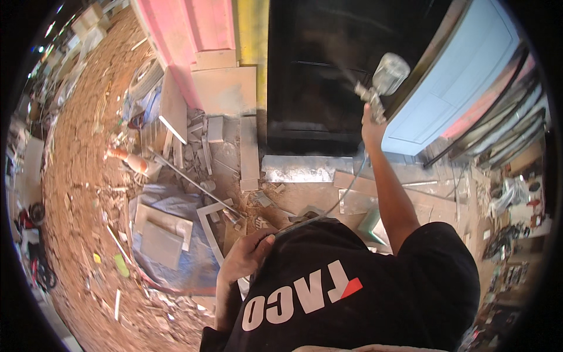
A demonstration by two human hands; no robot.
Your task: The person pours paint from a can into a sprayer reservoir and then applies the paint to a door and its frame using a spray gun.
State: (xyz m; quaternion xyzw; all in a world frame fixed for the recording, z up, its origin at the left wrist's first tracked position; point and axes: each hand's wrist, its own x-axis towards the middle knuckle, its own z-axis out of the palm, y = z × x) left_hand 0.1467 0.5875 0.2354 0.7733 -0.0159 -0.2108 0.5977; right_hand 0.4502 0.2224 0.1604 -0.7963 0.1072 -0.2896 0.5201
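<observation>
My right hand (372,130) is closed round the handle of a metal spray gun (370,98), with the arm stretched forward. A cloudy cup (390,74) sits on the gun. Its nozzle points up and left at a glossy black door panel (311,88), and a faint mist shows in front of it. From the gun a thin hose (347,192) runs down and back to my waist. There my left hand (249,255) is closed on the hose, against my black shirt. The underside of the left fingers is hidden.
A pale blue panel (454,88) leans close on the right of the gun. Pink (187,35) and yellow (253,35) panels stand left. Wood scraps, a metal rod (187,179) and a blue tarp (193,273) litter the ground. A tire (146,79) lies beyond.
</observation>
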